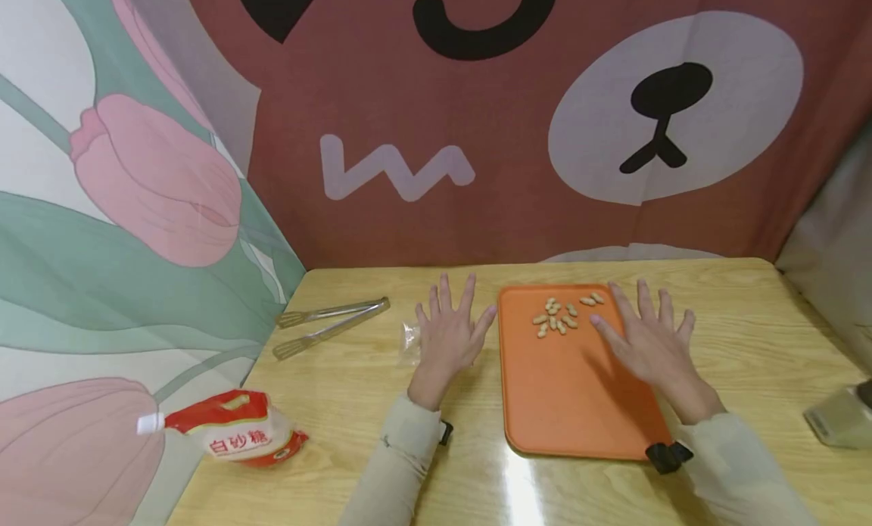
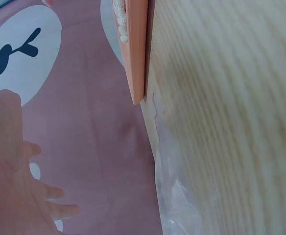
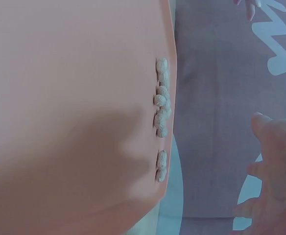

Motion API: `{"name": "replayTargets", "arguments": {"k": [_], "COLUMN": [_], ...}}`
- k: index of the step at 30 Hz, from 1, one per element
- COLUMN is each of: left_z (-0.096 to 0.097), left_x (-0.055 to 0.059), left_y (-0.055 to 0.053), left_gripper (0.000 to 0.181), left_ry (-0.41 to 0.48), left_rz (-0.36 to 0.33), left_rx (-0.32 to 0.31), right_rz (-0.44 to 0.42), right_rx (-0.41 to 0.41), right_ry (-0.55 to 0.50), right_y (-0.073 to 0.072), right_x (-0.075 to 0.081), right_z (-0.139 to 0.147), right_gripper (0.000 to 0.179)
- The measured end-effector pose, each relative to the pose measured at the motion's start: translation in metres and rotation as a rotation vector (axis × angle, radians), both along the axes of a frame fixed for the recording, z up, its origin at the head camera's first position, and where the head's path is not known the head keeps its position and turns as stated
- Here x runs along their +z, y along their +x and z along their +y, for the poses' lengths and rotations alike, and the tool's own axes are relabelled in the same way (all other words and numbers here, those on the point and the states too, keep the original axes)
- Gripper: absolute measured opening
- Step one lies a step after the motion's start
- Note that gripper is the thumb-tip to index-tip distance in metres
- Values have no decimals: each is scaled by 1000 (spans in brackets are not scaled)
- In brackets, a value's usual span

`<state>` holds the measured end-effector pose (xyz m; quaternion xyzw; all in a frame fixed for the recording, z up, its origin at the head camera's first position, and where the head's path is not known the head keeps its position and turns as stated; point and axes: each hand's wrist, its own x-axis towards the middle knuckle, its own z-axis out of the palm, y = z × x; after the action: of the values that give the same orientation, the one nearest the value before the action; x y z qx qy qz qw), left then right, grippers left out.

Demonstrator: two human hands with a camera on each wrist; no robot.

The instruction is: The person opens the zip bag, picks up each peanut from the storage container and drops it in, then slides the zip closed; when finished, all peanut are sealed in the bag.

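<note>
My left hand (image 1: 450, 337) is held with fingers spread, left of the orange tray (image 1: 579, 405), and holds nothing. A small clear plastic bag (image 1: 410, 343) lies beside it, partly covered by the hand in the head view; the left wrist view shows the crinkled bag (image 2: 175, 196) on the wood. Over the tray's right side my right hand (image 1: 654, 344) is also spread, its shadow falling on the tray. Several peanuts in their shells (image 1: 555, 319) lie at the tray's far end, with a couple more (image 1: 591, 299) apart to the right. In the right wrist view the peanuts (image 3: 161, 100) line the tray's edge.
Metal tongs (image 1: 334, 325) lie spread at the table's back left. Nearer on the left is a red and white bag of white sugar (image 1: 245, 429) with a white cap. A container (image 1: 841, 416) stands at the right edge. Printed cloth (image 1: 490, 223) hangs behind the table.
</note>
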<state>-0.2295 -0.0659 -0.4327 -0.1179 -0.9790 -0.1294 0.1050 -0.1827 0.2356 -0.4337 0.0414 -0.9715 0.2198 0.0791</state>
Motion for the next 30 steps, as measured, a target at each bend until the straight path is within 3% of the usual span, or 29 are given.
{"name": "replayTargets", "arguments": {"k": [16, 21, 25, 27, 30], "left_z": [-9, -16, -25, -29, -34], "left_x": [-4, 2, 7, 6, -2], "left_y": [2, -4, -18, -27, -41], "left_gripper": [72, 64, 43, 33, 27], "left_ry": [-3, 129, 238, 260, 262], "left_rz": [-6, 90, 173, 141, -2], "left_rx": [8, -76, -168, -188, -198], "right_rz": [-2, 21, 112, 157, 167], "right_rx": [5, 17, 89, 151, 266], "right_ry": [-6, 0, 36, 79, 164], "right_y": [-1, -3, -8, -11, -15], "right_x": [0, 1, 6, 7, 7], "right_z": [-1, -4, -31, -54, -95], "right_gripper": [76, 75, 61, 50, 41]}}
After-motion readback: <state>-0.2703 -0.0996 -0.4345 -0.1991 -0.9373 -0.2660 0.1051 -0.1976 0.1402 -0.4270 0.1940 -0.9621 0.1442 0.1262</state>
